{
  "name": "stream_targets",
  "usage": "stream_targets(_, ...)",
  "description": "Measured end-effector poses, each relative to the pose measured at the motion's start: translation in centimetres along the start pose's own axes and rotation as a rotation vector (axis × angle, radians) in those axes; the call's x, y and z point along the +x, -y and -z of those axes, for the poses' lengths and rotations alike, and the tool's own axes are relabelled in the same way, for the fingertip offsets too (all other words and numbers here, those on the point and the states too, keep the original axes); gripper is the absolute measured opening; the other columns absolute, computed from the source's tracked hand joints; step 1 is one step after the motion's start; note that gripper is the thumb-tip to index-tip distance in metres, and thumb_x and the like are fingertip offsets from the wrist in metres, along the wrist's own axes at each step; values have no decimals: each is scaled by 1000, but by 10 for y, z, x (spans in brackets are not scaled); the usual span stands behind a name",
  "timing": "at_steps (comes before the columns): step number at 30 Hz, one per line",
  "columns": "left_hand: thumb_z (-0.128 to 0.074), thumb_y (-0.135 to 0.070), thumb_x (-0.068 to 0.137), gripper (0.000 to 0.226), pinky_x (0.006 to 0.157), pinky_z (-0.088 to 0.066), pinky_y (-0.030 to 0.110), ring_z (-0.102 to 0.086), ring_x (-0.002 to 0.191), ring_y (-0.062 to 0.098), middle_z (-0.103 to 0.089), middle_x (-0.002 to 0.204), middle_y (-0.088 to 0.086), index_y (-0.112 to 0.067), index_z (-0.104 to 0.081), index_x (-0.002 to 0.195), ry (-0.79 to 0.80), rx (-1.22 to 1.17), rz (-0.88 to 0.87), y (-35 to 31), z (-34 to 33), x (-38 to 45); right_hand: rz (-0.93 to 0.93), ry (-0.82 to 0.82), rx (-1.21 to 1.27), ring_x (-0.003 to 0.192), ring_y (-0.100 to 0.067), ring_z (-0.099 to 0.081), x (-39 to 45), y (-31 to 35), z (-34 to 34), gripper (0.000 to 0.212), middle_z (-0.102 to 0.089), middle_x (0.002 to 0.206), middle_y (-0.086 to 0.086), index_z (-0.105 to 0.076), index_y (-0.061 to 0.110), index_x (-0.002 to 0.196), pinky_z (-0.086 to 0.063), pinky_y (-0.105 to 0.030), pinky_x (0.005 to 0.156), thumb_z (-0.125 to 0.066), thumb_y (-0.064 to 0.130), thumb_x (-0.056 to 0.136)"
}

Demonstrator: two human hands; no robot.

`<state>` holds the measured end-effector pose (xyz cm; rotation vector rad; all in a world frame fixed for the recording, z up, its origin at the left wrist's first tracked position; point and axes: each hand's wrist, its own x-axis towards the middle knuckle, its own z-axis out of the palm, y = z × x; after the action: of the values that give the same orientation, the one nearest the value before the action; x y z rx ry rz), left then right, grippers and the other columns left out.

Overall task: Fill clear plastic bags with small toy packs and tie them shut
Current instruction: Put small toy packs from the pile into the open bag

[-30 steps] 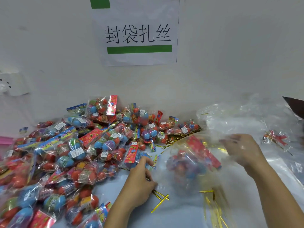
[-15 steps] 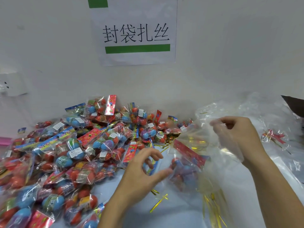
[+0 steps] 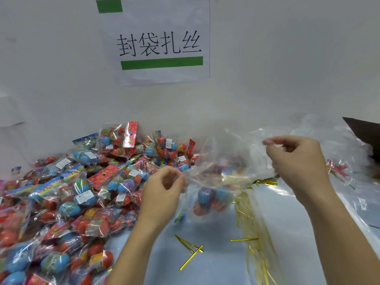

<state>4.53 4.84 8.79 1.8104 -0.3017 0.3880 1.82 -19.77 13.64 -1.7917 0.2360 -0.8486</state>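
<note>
A clear plastic bag [image 3: 224, 167] hangs above the table between my two hands, with a toy pack [image 3: 213, 197] of blue and red eggs inside its lower part. My left hand [image 3: 162, 192] pinches the bag's left edge. My right hand [image 3: 296, 159] pinches the bag's top right edge, higher up. A large heap of toy packs [image 3: 82, 192] in red and blue covers the table's left side. Gold twist ties [image 3: 190, 248] lie loose on the table below the bag.
More gold ties [image 3: 253, 233] spread under the bag and to the right. A pile of clear bags [image 3: 339, 194] lies at the right, with a tied red pack [image 3: 337, 168] on it. A paper sign [image 3: 156, 40] hangs on the wall behind. A dark object [image 3: 364, 132] juts in at the right edge.
Both hands have risen from the table, lifting the bag with the toy pack in it. My left hand left the ties and took the bag's left edge.
</note>
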Motion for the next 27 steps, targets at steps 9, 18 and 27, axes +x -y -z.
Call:
stream_targets(9, -68, -7, 89, 11, 81, -57, 43, -69, 78, 27, -71, 79, 5, -11, -67, 79, 186, 228, 132, 7, -13, 7, -23, 44, 131, 39, -14, -43, -3, 7, -2, 28, -46, 54, -2, -76, 20, 90, -41, -21, 41, -57, -1, 88)
stream_targets(18, -84, -49, 68, 69, 98, -46, 24, -55, 118, -8, -58, 127, -29, -52, -49, 127, 659, 138, 30, -23, 15, 19, 91, 173, 148, 49, -15, -48, -13, 18, -14, 26, -46, 65, 5, -76, 32, 96, -44, -22, 49, -62, 10, 92)
stream_targets(27, -73, -10, 85, 4, 71, -50, 24, -67, 73, 13, -73, 76, -2, -12, -73, 82, 133, -188, -142, -17, -14, 14, 163, 122, 171, 51, -21, -47, -20, 25, -27, 34, -45, 63, 2, -74, 30, 92, -39, -19, 46, -58, 1, 89)
